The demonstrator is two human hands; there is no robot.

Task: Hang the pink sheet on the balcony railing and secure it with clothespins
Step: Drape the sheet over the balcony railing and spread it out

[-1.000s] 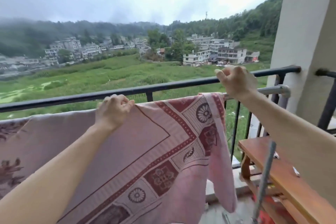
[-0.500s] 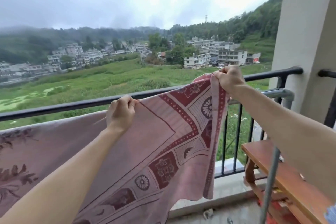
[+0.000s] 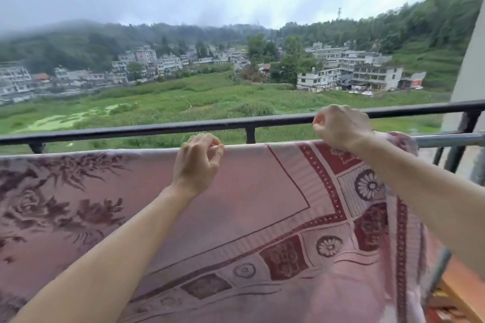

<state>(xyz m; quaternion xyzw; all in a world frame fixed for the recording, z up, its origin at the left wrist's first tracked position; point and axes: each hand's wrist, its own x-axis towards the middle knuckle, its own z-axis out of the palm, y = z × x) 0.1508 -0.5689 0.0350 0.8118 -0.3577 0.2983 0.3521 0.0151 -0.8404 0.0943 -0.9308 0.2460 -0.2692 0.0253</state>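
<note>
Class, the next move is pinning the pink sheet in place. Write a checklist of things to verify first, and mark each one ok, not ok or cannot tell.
1. Sheet draped over the silver rail: ok.
2. Left hand pinching the top fold: ok.
3. Right hand holding the sheet: cannot tell; its curled fingers sit at the top edge.
4. Top edge straight between the hands: ok.
5. Right end smoothed out: not ok; it bunches by the rail.
6. Clothespins ready: cannot tell; none in view.
</note>
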